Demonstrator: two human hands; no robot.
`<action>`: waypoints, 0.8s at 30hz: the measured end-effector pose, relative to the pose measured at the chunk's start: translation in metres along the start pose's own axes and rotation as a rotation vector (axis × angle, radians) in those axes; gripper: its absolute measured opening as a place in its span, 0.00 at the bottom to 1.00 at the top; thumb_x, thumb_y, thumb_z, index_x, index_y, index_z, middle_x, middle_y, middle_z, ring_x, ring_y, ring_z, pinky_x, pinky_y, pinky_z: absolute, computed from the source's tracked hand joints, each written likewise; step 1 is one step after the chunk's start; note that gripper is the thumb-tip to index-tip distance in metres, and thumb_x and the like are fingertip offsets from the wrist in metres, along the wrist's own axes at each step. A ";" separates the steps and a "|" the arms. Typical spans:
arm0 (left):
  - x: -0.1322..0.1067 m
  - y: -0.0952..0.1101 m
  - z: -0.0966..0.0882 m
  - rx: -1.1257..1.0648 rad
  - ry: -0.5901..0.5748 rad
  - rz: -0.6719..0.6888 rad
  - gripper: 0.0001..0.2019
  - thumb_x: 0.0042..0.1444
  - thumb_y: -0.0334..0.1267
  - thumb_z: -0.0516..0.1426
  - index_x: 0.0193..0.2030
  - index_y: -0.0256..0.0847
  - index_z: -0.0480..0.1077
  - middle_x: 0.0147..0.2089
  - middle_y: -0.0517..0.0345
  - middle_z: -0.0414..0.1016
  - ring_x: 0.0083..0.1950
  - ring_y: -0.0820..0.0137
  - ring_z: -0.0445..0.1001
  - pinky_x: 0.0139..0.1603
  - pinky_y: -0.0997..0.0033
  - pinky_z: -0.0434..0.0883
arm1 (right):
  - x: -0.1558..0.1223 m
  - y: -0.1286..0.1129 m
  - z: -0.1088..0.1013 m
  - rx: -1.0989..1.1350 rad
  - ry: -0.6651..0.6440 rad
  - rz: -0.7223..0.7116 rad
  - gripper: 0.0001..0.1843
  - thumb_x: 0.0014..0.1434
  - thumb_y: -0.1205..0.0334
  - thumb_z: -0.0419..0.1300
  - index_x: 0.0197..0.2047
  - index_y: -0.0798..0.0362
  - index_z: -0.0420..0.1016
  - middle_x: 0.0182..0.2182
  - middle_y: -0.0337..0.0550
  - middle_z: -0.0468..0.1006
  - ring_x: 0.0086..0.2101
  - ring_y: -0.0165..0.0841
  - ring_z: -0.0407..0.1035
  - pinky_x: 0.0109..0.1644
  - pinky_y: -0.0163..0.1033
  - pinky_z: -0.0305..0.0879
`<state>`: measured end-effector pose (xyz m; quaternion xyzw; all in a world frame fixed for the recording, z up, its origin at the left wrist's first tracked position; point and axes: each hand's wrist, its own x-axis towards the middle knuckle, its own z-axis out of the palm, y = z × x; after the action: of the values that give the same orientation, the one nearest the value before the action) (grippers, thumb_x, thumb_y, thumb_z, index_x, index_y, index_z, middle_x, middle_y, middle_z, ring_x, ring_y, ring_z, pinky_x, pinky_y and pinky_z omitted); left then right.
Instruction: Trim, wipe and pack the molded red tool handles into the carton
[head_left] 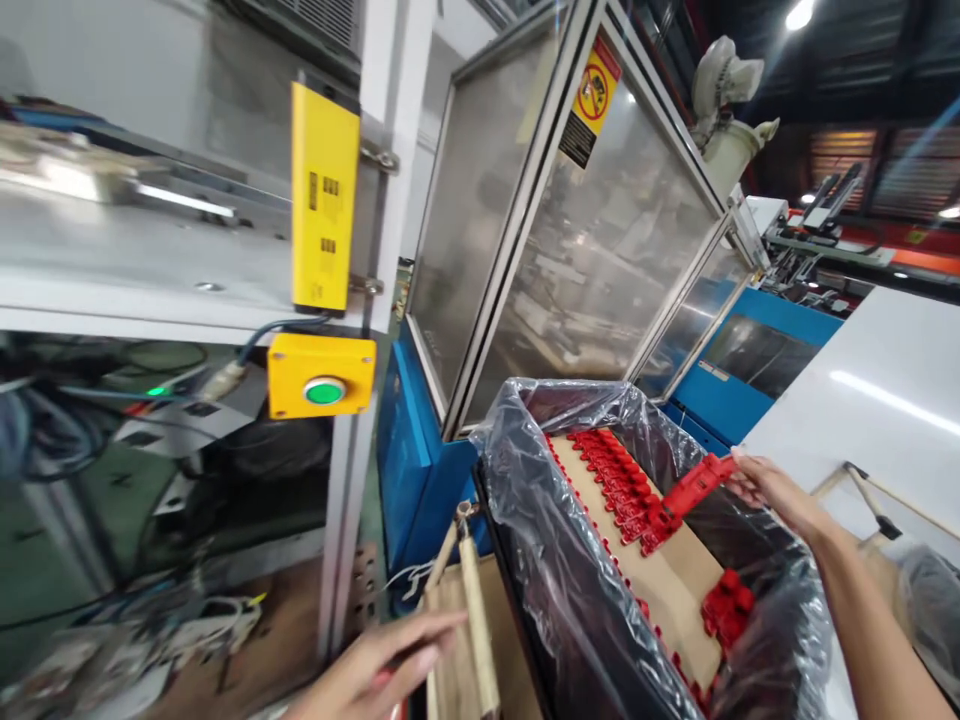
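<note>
My right hand [765, 488] pinches the end of a long red plastic part [697, 487] over the lined bin. The far end of this part reaches a row of similar red parts [611, 475] laid side by side on a brown cardboard sheet [675, 575]. A small cluster of red parts [727, 608] sits nearer me on the same sheet. Clear plastic film [525, 520] lines the dark bin and folds over its rim. My left hand [382, 665] is low in the view, left of the bin, its fingers stretched out and apart. Bits of red show beside its fingers, too little to identify.
A yellow box with a green button [324, 390] is fixed to a post on the left, below a yellow guard unit [325, 200]. Behind the bin rises a framed machine enclosure [600, 250] with a blue base. A wooden-handled frame [476, 620] stands beside the bin.
</note>
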<state>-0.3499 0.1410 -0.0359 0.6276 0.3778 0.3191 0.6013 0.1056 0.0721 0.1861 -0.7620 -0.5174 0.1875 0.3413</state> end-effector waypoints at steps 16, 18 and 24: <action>-0.006 0.089 0.022 -0.666 -0.029 0.237 0.29 0.53 0.63 0.60 0.47 0.37 0.77 0.40 0.51 0.81 0.40 0.67 0.76 0.46 0.71 0.71 | -0.021 -0.182 0.197 0.222 -0.778 -0.390 0.37 0.52 0.23 0.51 0.26 0.54 0.67 0.15 0.32 0.61 0.15 0.21 0.47 0.19 0.31 0.41; -0.018 0.085 0.008 -0.748 0.026 0.216 0.27 0.50 0.61 0.63 0.40 0.35 0.78 0.37 0.52 0.81 0.35 0.70 0.75 0.41 0.74 0.71 | -0.026 -0.200 0.216 0.235 -0.834 -0.392 0.38 0.51 0.22 0.52 0.28 0.54 0.67 0.14 0.31 0.60 0.15 0.21 0.46 0.18 0.30 0.39; -0.064 0.070 -0.044 -0.994 0.047 0.183 0.23 0.51 0.51 0.67 0.43 0.32 0.77 0.39 0.47 0.80 0.37 0.67 0.77 0.44 0.68 0.73 | -0.046 -0.251 0.282 0.247 -0.922 -0.389 0.37 0.49 0.21 0.53 0.24 0.52 0.61 0.14 0.29 0.56 0.16 0.20 0.44 0.19 0.31 0.36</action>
<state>-0.4134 0.1093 0.0409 0.2886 0.1370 0.5256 0.7885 -0.2584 0.1798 0.1655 -0.4438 -0.7203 0.4966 0.1937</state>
